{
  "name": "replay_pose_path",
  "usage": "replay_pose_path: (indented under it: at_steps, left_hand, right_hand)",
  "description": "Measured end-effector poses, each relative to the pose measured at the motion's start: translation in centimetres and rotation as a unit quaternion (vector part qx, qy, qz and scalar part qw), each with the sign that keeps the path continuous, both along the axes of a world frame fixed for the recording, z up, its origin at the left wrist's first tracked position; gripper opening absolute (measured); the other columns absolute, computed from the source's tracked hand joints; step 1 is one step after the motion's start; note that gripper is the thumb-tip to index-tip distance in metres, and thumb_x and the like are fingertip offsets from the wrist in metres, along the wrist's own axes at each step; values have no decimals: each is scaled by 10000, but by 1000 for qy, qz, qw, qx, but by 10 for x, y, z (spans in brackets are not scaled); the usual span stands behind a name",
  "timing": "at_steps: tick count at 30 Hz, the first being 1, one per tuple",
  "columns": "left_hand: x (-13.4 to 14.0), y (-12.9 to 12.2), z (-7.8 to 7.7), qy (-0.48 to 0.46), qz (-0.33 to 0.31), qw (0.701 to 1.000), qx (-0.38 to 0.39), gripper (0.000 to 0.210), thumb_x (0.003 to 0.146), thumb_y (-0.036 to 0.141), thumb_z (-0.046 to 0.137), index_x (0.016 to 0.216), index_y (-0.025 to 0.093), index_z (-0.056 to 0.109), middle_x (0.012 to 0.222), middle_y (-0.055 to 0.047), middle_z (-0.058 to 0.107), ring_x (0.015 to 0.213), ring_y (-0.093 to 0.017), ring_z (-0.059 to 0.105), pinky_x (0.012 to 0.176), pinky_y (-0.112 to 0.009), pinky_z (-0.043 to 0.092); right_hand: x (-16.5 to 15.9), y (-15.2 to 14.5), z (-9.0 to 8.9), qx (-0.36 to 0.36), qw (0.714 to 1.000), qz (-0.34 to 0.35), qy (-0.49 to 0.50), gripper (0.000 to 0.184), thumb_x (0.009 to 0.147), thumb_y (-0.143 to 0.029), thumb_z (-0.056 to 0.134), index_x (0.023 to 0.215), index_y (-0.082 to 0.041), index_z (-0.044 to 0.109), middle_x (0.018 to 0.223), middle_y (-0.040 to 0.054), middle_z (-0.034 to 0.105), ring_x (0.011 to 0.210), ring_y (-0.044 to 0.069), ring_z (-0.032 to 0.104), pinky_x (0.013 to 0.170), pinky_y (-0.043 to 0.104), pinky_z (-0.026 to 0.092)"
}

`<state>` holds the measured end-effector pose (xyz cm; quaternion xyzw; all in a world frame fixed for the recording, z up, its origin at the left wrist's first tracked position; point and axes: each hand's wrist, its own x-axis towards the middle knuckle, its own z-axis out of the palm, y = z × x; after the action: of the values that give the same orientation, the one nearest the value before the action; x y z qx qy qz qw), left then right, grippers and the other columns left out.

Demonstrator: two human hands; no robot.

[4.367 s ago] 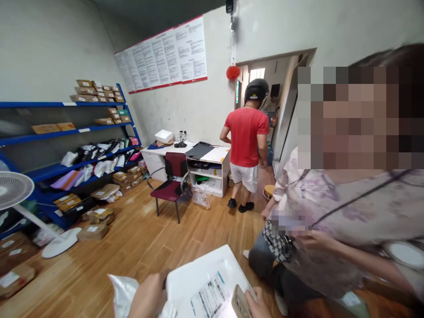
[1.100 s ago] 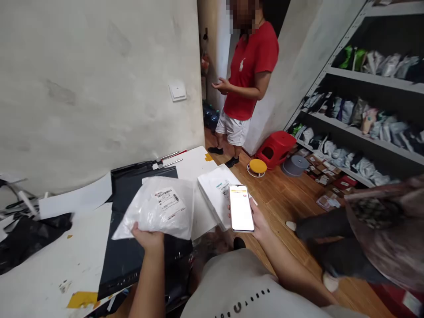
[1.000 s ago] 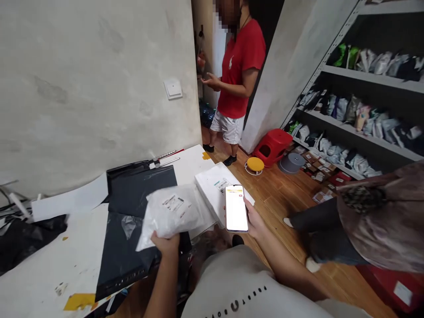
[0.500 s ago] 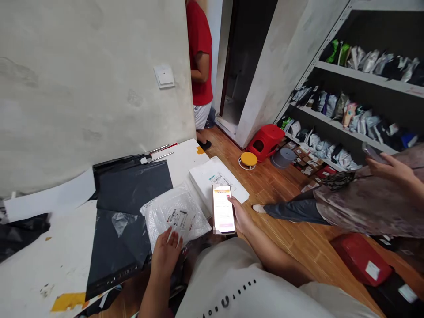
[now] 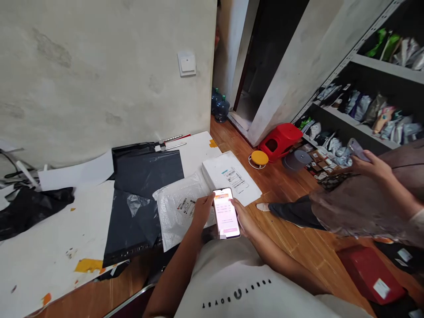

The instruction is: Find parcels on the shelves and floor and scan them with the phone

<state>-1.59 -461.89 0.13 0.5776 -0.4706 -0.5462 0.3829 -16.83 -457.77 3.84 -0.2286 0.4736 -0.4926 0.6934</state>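
Observation:
A lit smartphone (image 5: 227, 214) is held upright in front of my body, its screen facing me. My right hand (image 5: 244, 217) grips its right side, thumb on the screen's edge. My left hand (image 5: 203, 211) closes on the upper left edge of the phone, fingers partly hidden behind it. Beneath and left of that hand lies a bubble-wrap parcel (image 5: 172, 212) with a printed label. A flat white parcel (image 5: 238, 170), also labelled, rests beyond the phone. Left of both, a black plastic mailer bag (image 5: 132, 234) is spread over the white table (image 5: 84, 229).
A person holding a phone (image 5: 357, 149) stands at the right. Behind are shelves (image 5: 380, 64) of parcels. A red stool (image 5: 281, 139), a yellow stool (image 5: 259, 159) and a grey bin (image 5: 296, 160) stand on the floor. A red box (image 5: 367, 269) lies lower right.
My left hand has moved up and right from the bubble-wrap parcel to the smartphone's left edge. The view has shifted rightward in the scene's left; the person in red has passed out of sight behind the wall.

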Motion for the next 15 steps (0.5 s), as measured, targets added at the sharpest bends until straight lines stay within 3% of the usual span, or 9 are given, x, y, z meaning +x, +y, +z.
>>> replay_pose_path:
  at_steps: [6,8,12,15]
  left_hand:
    - [12,23,-40,-89,-17,996,-12,484,948,401,294,1132,139,657,996,-102,715,863,-199,668,754,-319,521]
    - [24,40,-60,-154,1,988,-8,403,910,311,387,1210,156,606,1095,-110,682,956,-206,649,839,-353,513]
    - [46,75,-100,-323,50,945,-23,700,665,148,686,1337,129,493,1385,-194,451,1296,-356,396,1084,-536,306]
    - [57,88,-125,-409,48,909,-58,680,759,70,606,1395,258,454,1493,-135,326,1386,-340,261,1135,-550,200]
  right_hand:
    - [-5,7,-23,60,998,5,-9,331,765,-497,677,947,-220,671,925,14,746,908,252,664,769,331,504]
    - [-9,9,-26,89,995,23,-25,350,763,-521,667,941,-220,681,895,24,755,864,261,682,789,371,521]
    - [-13,11,-26,118,988,53,-84,293,765,-491,682,938,-255,694,922,26,765,881,276,700,840,425,535]
    - [-7,12,-25,128,982,57,-126,315,752,-491,692,982,-275,691,1008,6,757,978,281,686,899,425,526]
